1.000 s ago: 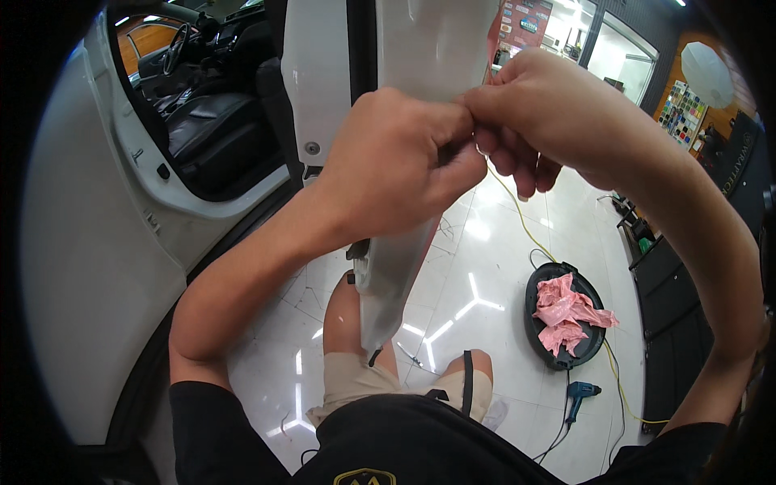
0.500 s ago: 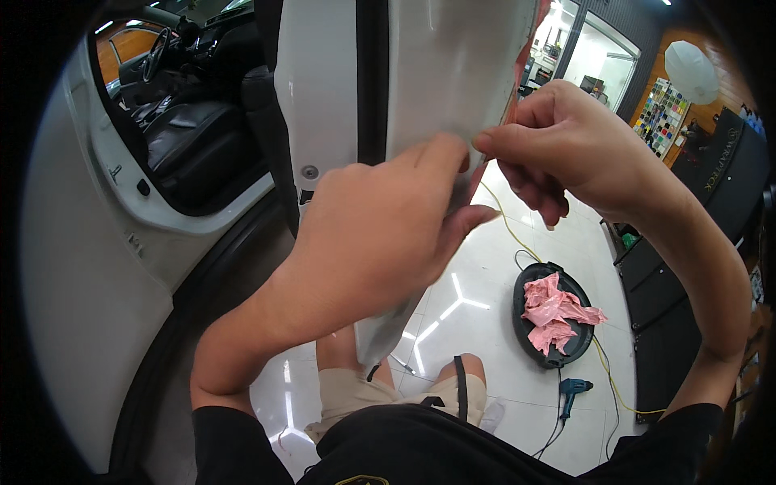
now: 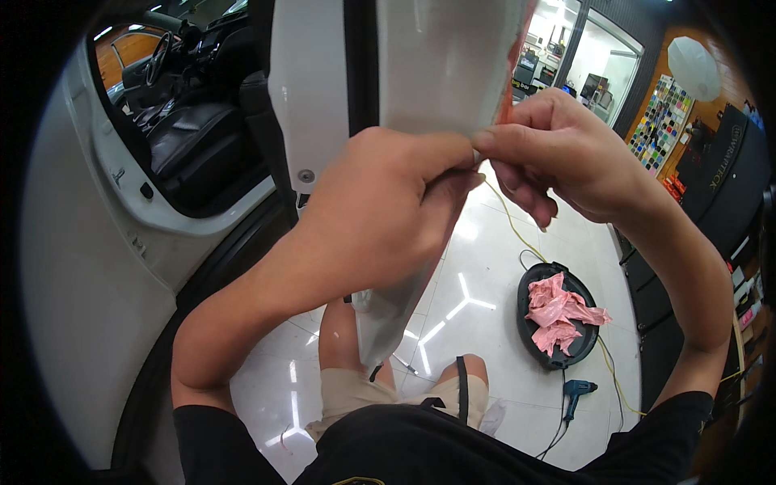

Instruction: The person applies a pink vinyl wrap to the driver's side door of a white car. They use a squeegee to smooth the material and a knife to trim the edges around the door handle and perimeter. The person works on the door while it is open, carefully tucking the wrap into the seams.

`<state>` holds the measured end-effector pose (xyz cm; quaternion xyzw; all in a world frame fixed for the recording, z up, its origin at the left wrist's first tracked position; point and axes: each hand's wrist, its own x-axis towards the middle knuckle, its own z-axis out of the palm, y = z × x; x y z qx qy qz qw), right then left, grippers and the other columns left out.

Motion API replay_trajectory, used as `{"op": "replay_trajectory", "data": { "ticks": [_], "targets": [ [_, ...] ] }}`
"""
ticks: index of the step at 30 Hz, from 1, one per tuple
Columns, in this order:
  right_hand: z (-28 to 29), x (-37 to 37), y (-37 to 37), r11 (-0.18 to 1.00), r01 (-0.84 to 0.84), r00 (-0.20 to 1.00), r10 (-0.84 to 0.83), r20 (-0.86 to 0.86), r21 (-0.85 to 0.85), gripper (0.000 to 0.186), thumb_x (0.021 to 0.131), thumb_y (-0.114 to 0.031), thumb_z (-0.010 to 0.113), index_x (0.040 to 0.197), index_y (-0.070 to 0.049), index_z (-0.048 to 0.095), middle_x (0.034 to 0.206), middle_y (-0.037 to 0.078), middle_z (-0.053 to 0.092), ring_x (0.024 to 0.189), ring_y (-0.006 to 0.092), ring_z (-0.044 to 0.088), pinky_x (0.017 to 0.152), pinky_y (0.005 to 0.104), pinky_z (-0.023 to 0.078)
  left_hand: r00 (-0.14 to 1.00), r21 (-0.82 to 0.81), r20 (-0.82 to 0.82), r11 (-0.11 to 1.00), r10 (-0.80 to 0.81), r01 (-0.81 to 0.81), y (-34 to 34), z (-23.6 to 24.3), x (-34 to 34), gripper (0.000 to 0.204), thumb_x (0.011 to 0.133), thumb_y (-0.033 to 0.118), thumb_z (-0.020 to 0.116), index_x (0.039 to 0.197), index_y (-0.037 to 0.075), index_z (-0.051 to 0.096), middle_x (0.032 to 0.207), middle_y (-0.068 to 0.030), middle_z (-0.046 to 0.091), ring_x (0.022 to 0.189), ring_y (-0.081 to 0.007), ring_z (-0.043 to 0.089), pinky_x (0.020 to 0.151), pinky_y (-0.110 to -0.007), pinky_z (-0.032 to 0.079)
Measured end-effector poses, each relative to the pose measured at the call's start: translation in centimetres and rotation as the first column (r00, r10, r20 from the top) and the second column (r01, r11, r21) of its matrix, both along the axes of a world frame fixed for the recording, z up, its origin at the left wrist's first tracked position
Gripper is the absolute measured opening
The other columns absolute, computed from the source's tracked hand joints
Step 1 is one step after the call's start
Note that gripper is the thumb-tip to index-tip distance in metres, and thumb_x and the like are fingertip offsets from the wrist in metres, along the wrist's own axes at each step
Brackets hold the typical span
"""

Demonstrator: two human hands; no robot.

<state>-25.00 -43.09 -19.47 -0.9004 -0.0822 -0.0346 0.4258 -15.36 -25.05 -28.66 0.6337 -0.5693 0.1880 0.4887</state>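
Note:
A white car door [image 3: 444,65] stands on end in front of me, with a strip of pink film [image 3: 512,69] along its right edge. My left hand [image 3: 396,198] reaches across the door to that edge. Its thumb and forefinger are pinched together there; what lies between them is hidden. Just right of the edge, my right hand [image 3: 558,153] is closed in a pinch where the film runs down, its thumb almost touching my left fingertips. Below the hands, the door's lower end [image 3: 384,331] hangs over my legs.
On the tiled floor to the right, a black round stool [image 3: 554,360] carries crumpled pink film [image 3: 558,311]. A blue heat gun [image 3: 576,392] lies below it, with cables about. The open car, with a black seat [image 3: 202,129], is at the left. Black cabinets [image 3: 687,250] line the right.
My left thumb has closed up to the forefinger, where the fingers were apart before. My left hand has shifted slightly left and up; the right hand has hardly moved.

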Motion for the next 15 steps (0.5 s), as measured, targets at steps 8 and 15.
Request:
{"op": "replay_trajectory", "data": {
  "ticks": [8,15],
  "targets": [
    [-0.4,0.2,-0.3,0.999,-0.045,0.998,0.045,0.04,-0.005,0.039,0.102,-0.03,0.065,0.074,-0.002,0.065,0.058,0.004,0.061,0.041,0.0097,0.057,0.039,0.0209,0.045,0.996,-0.059,-0.059,0.995,0.073,-0.077,-0.9,-0.3,-1.6,0.009,0.09,0.004,0.068,0.086,-0.002,0.064,0.063,-0.0045,0.059,0.059,-0.003,0.053,0.053,-0.026,0.044],
    [0.0,-0.2,0.0,0.998,0.003,0.999,0.001,0.052,-0.066,0.041,0.1,-0.028,0.065,0.069,-0.002,0.064,0.056,0.004,0.06,0.04,0.0098,0.059,0.038,0.0206,0.046,0.942,-0.031,0.182,0.959,0.281,-0.28,-0.8,-0.9,-2.3,0.015,0.088,0.009,0.075,0.088,0.001,0.062,0.064,-0.0092,0.062,0.053,-0.0172,0.063,0.054,-0.029,0.048]
  ]
}}
